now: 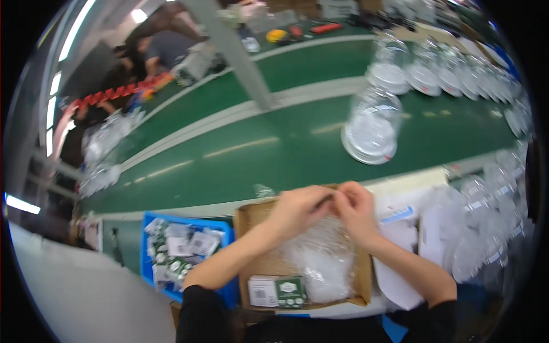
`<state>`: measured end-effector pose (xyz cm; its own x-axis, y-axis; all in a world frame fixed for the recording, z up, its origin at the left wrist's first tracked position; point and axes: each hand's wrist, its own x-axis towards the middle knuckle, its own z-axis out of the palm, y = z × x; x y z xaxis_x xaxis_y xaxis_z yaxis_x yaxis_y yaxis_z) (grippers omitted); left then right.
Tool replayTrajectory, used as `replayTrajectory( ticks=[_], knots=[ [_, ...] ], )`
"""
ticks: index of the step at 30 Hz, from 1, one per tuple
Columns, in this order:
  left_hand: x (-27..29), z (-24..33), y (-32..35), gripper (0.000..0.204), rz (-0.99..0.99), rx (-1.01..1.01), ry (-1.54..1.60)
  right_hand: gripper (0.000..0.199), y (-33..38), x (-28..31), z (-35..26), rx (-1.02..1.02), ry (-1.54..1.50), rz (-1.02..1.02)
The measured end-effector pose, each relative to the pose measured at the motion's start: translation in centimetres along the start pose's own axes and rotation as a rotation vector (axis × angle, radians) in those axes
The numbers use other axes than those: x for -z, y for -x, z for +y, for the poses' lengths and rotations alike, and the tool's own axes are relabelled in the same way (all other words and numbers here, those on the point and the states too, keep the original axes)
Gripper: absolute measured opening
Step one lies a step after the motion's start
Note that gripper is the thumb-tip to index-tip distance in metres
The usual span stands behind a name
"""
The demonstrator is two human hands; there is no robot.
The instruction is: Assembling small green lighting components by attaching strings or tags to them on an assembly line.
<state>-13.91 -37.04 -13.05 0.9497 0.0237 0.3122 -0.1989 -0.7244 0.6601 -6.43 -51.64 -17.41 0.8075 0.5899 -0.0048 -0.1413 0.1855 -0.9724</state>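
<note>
My left hand (301, 210) and my right hand (355, 210) meet above the far part of a shallow cardboard box (243, 220). Both are closed, fingertips pinched close together; what lies between them is too small and blurred to make out. Under my hands a heap of clear plastic bags (326, 268) fills the right side of the box. A stack of green and white printed cards (277, 291) lies in its near left corner. Beside the box, under my left forearm, a blue bin (229, 286) holds several small clear bags with cards inside.
Beyond the box runs a green conveyor belt (246, 151). A clear-domed white round item (372, 128) stands on it, with a row of similar clear-wrapped items (423, 68) behind. More clear plastic pieces (486, 217) pile up at right. Another person (166, 48) is at far left, past a metal post (240, 57).
</note>
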Motion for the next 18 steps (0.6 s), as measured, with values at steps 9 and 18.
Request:
replayTrajectory(
  ticks=[9, 18],
  knots=[
    [0.3, -1.3, 0.3, 0.012, -0.101, 0.243, 0.591, 0.008, 0.5, -0.4, -0.9, -0.051, -0.078, -0.009],
    [0.6, -1.5, 0.1, 0.009, -0.152, 0.289, 0.67, 0.007, 0.6, -0.2, -0.4, -0.072, -0.05, -0.057]
  ],
)
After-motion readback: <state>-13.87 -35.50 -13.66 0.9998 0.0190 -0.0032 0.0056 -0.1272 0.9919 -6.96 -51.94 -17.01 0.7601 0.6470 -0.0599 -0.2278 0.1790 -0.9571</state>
